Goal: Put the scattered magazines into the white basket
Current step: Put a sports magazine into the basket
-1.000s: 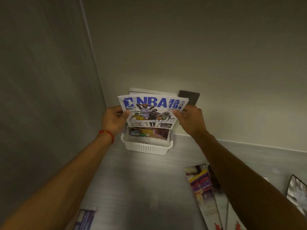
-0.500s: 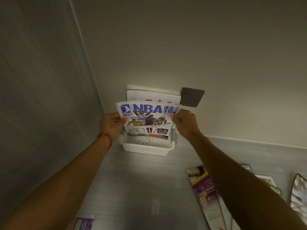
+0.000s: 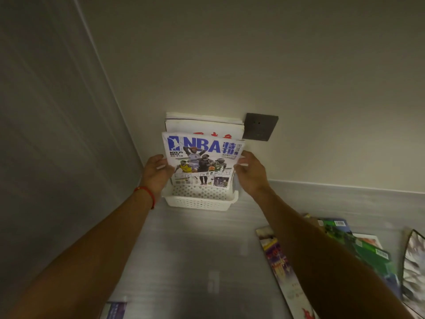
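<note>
The white perforated basket point(image 3: 200, 201) sits on the grey surface in the corner, against the back wall. An NBA magazine point(image 3: 202, 157) stands upright in it, its lower edge behind the basket's front wall. My left hand point(image 3: 156, 173) grips the magazine's left edge and my right hand point(image 3: 250, 173) grips its right edge. Behind it, a stack of white magazines point(image 3: 202, 126) with red lettering stands in the basket. More magazines lie scattered: a purple one point(image 3: 280, 265) and a green one point(image 3: 358, 245) at the right, partly hidden by my right arm.
A dark socket plate point(image 3: 259, 126) is on the wall just right of the basket. A grey-patterned magazine point(image 3: 414, 268) lies at the right edge, and another magazine point(image 3: 115, 310) at the bottom left. A side wall closes the left.
Both hands lowered the NBA magazine from above the basket down into it, in front of the white stack. It now hides the colourful cover seen in the basket earlier.
</note>
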Available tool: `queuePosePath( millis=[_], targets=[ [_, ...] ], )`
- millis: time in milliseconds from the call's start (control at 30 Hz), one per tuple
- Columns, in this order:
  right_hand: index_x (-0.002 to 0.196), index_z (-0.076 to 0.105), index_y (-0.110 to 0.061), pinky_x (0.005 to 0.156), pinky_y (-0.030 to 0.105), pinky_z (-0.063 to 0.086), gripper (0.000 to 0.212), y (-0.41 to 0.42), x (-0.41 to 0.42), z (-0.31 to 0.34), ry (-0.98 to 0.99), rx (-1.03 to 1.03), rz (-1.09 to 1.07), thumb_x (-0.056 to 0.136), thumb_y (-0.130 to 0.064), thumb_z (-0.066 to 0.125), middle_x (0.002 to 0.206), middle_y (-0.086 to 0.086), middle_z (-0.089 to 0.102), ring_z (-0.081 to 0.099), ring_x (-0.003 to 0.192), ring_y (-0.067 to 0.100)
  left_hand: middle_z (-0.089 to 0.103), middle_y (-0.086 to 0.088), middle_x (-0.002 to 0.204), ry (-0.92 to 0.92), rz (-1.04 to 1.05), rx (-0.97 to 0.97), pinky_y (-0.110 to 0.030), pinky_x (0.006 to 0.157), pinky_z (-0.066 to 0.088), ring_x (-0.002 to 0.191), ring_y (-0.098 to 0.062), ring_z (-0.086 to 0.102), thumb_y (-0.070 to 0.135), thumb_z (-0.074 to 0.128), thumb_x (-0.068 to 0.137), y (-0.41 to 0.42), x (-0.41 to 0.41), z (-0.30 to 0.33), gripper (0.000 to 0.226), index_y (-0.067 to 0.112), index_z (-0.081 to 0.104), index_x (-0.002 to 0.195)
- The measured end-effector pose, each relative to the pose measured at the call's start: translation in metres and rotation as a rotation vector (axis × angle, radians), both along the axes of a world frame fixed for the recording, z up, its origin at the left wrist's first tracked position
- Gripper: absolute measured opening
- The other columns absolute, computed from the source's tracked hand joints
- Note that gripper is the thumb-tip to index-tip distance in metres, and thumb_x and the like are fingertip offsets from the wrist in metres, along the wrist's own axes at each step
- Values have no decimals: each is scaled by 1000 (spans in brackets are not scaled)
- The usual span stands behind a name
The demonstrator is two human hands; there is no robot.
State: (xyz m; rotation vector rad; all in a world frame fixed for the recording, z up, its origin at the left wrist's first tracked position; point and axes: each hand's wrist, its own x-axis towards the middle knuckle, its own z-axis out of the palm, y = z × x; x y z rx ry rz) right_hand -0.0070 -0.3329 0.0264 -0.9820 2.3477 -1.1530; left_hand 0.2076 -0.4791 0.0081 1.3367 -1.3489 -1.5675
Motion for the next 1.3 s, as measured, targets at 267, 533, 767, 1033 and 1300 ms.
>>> queuePosePath(
  millis=[267,533,767,1033,1300],
  targets=[
    [120,64,-12,96,45,51,31,100,3,-35,-59,104,87,91,-6,58,121,8,66,65,104,28,51,-18,139,-142,-126,-49,-36,103,43,119,-22,52,-5,53,92,15,1,-21,54,6,38,143],
    [106,69,-11,78,15,43,19,287,-19,-78,-56,197,-204,90,-3,61,107,10,67,64,98,27,59,-9,130,-214,-369,-351,-33,87,51,112,-24,58,-22,47,78,207,-39,-44,56,7,58,125],
    [129,50,-15,95,52,48,45,425,-62,-91,18,578,-629,88,-26,63,132,17,48,50,118,36,46,-4,146,-470,-923,-476,-14,112,19,139,-20,38,-3,56,78,354,-96,-69,63,18,52,137],
    [139,31,-5,99,50,46,79,469,-64,-115,-171,614,-563,84,-45,70,140,19,37,39,128,38,22,-2,161,-648,-1183,-521,-27,123,13,150,-18,17,7,53,85,418,-142,-87,65,21,39,147],
    [122,31,-34,45,10,48,34,484,-72,-76,-206,127,-322,99,-16,50,92,-3,68,67,63,-6,37,-4,154,-636,-1079,-536,-27,119,24,143,-21,32,4,52,87,421,-148,-58,60,21,42,144]
  ],
)
